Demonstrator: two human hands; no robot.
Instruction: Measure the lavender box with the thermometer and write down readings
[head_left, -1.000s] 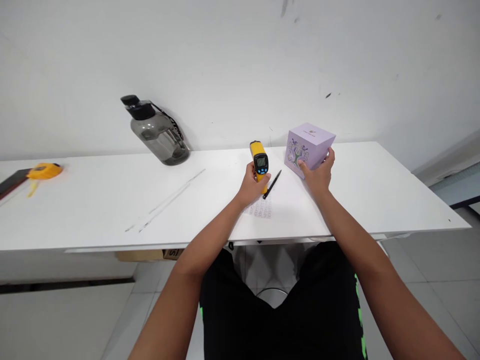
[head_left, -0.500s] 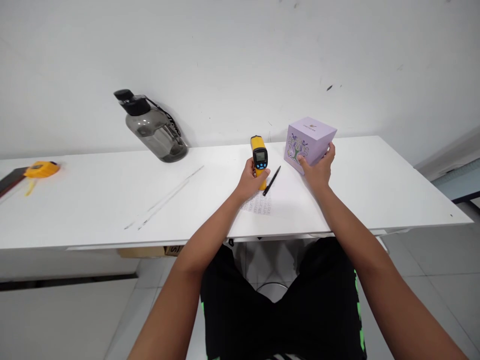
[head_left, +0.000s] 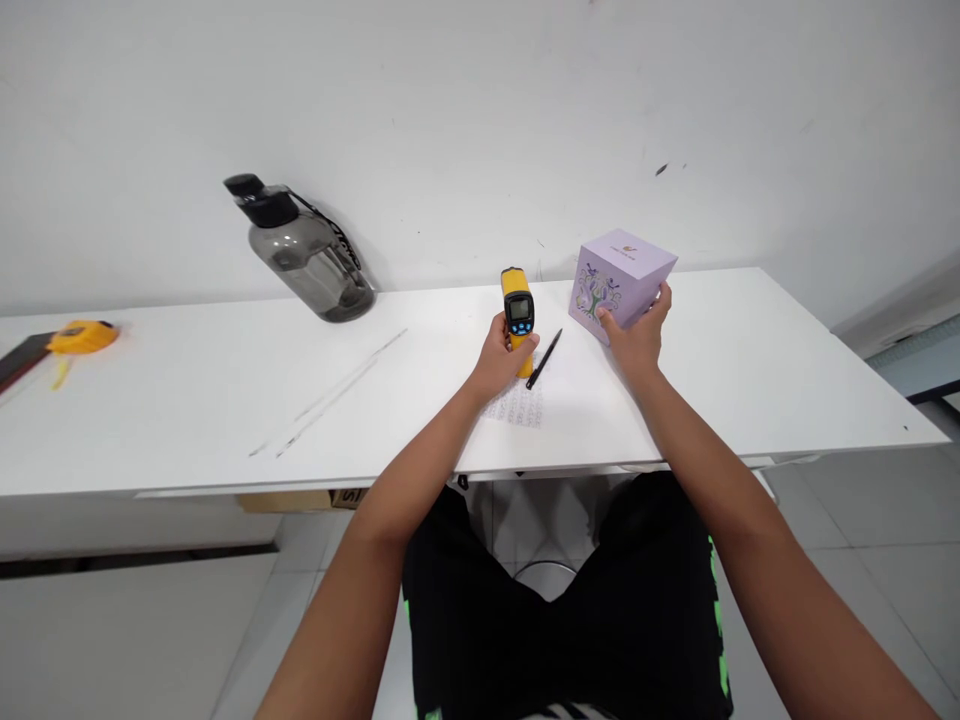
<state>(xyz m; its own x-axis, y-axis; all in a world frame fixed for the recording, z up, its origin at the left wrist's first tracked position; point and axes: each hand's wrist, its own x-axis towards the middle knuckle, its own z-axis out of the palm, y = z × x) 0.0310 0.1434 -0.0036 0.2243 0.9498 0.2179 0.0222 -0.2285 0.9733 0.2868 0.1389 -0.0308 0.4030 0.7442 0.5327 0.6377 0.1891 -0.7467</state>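
Note:
My left hand [head_left: 498,358] is wrapped around the grip of a yellow and black infrared thermometer [head_left: 517,300], its small screen and blue buttons facing me. My right hand [head_left: 636,338] grips a light purple box [head_left: 626,262] at its lower right, thumb on the front and fingers along the side. The box has a printed tree design on its front and a small gold mark on top. Between the two hands a black pen [head_left: 544,360] lies slantwise on a printed sheet of paper [head_left: 517,408], partly covered by my left hand.
The white table [head_left: 187,400] runs along a scuffed wall. At the back left stands a grey, see-through water bottle [head_left: 311,260] with a black lid. Farther left lie a yellow tape measure [head_left: 82,337] and a dark, flat item [head_left: 26,358] cut off by the frame. A cardboard box [head_left: 285,502] shows below the table.

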